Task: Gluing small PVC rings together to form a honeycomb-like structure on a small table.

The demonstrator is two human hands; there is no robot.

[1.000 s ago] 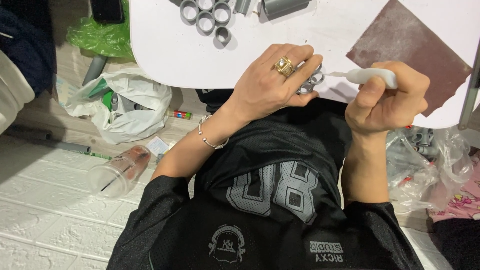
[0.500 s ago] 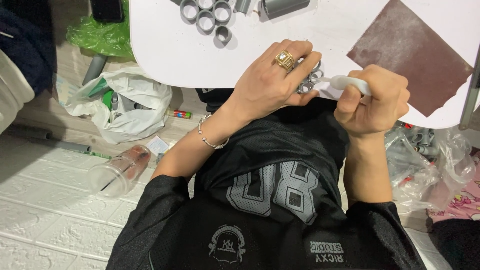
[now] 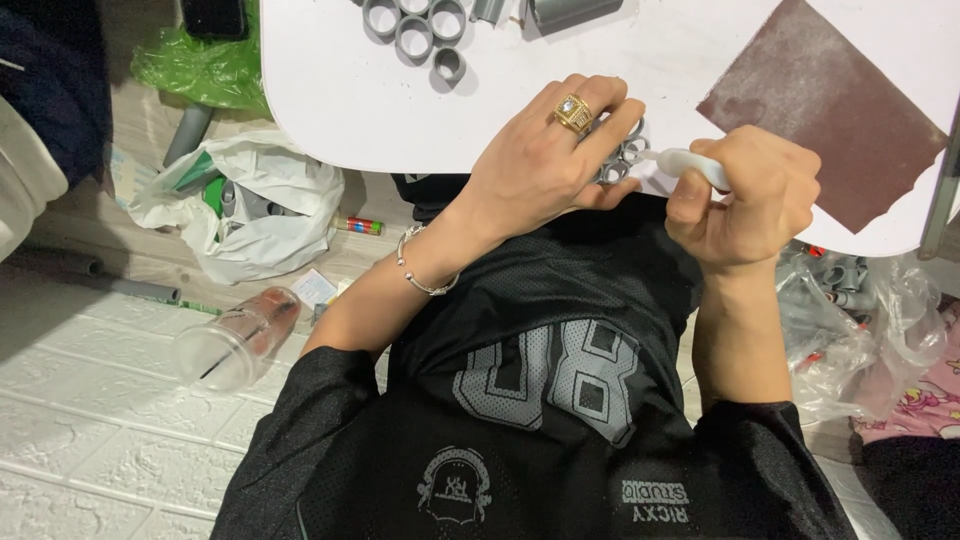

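My left hand (image 3: 545, 160), with a gold ring and a bead bracelet at the wrist, presses down on a small cluster of grey pipe rings (image 3: 622, 160) at the near edge of the white table (image 3: 340, 100). My right hand (image 3: 745, 205) is closed around a white glue tube (image 3: 690, 165), its nozzle touching the cluster. More grey pipe rings (image 3: 425, 25) lie joined together at the far side of the table, beside a larger grey pipe piece (image 3: 570, 12).
A brown sandpaper sheet (image 3: 825, 110) lies on the table at right. On the floor at left: a white plastic bag (image 3: 250, 205), a green bag (image 3: 200, 65), an overturned clear plastic cup (image 3: 235, 340), grey pipes (image 3: 185, 135). A clear bag of grey fittings (image 3: 855, 310) sits at right.
My right hand has drawn the glue tube leftward toward the ring cluster, so the nozzle now meets it. My left hand stays on the rings.
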